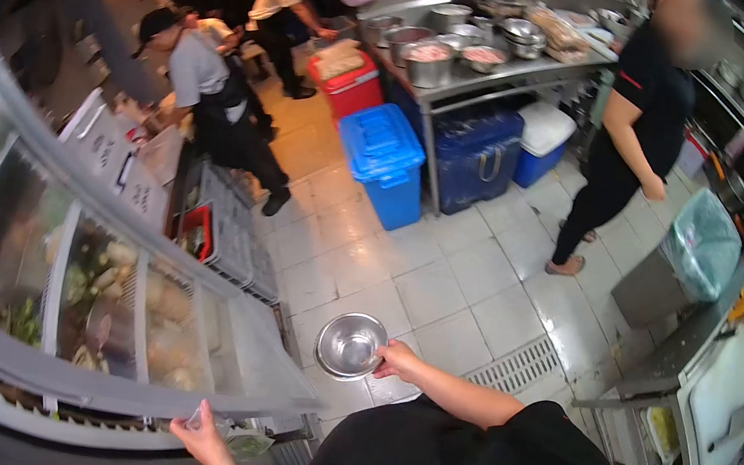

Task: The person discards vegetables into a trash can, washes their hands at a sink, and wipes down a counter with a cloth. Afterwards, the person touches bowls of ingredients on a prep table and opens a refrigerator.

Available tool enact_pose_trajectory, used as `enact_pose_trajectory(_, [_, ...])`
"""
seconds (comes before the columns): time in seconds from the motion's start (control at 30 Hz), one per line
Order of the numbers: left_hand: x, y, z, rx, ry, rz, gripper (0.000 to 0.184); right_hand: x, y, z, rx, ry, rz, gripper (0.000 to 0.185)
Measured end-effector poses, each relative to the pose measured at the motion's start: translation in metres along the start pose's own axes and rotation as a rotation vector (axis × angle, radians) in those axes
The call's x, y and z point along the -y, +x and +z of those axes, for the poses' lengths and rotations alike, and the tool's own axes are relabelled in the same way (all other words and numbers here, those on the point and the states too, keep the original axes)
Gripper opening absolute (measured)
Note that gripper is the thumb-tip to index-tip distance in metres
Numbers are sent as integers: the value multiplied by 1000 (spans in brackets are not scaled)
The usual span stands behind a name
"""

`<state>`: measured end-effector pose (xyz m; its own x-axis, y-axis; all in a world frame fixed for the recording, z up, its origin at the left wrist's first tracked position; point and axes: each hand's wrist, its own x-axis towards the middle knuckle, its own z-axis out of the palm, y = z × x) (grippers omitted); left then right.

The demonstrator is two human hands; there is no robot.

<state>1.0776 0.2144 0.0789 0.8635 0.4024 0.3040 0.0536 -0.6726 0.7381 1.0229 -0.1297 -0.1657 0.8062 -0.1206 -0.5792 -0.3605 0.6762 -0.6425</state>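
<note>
A shiny, round metal bowl [348,345] is held out over the floor by its rim. My right hand [397,361] is closed on the near side of that rim, and nothing shows inside the bowl. At lower left, my left hand [203,439] grips the edge of a glass refrigerator door [170,403], its fingers partly hidden. Vegetables and bags show behind the glass. Close beside my left hand lies a clear plastic bag with something green [248,445].
A floor drain [522,363] crosses the tiles. A person in black [637,128] stands at right near a lined bin [679,262]. Ahead are a blue lidded bin [385,162] and a steel table [512,84] with pots. Several workers [210,90] stand at left.
</note>
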Motion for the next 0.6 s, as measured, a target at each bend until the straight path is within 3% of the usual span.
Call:
enact_pose_trajectory(0.03, [3, -2, 13, -54, -99, 158, 60, 2, -2, -14, -26, -18, 24, 35])
enact_pose_trajectory(0.1, [12, 0, 28, 30, -194, 138, 60, -2, -9, -45, -109, 19, 56, 35])
enact_pose_trajectory(0.17, [18, -1, 48, -45, -163, 288, 52, -6, -14, -82, -168, -1, 21, 35])
enact_pose_trajectory(0.23, [-65, -45, 29, -109, 88, 300, 59, -8, -25, -113, -243, 42, -6, 35])
enact_pose_trajectory(0.3, [71, 32, 86, 118, -221, 58, 53, -3, -45, -153, -289, 59, -49, 36])
enact_pose_trajectory(0.37, [-104, -64, 31, -155, 470, 338, 50, 3, -59, -183, -487, 78, -83, 38])
enact_pose_trajectory(0.47, [-114, -62, 43, -195, 192, 505, 47, -10, -74, -241, -651, 183, -221, 38])
enact_pose_trajectory(0.6, [-117, -60, 62, -139, 61, 558, 44, -25, -130, -320, -986, 508, -412, 31])
